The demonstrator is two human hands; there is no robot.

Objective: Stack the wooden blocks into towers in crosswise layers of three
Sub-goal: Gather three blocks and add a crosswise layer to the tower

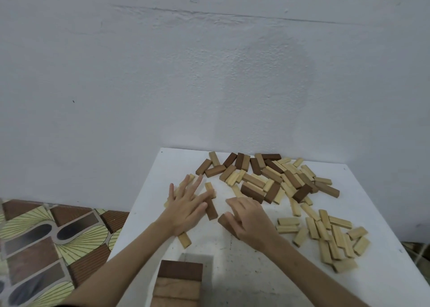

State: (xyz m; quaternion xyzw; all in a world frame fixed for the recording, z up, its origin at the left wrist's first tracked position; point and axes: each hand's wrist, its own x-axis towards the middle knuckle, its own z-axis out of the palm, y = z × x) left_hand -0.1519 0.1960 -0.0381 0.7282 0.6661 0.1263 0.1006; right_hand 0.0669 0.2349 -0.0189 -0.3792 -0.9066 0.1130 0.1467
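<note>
left hand fingers splayed flat over pale blocks; right hand fingers curl round a dark block.

Tabletop stands against the wall; patterned floor to its left. Large heap of blocks at the far side, centre to right, many lying on one another. Smaller heap of blocks on the right, nearer than the large one. Tower at the near edge, left of centre. Left hand lies flat on several scattered blocks at mid-left; one block juts out just below its wrist. Right hand is just right of it, over a block, before the large heap. Between the hands lies a single block.
</note>
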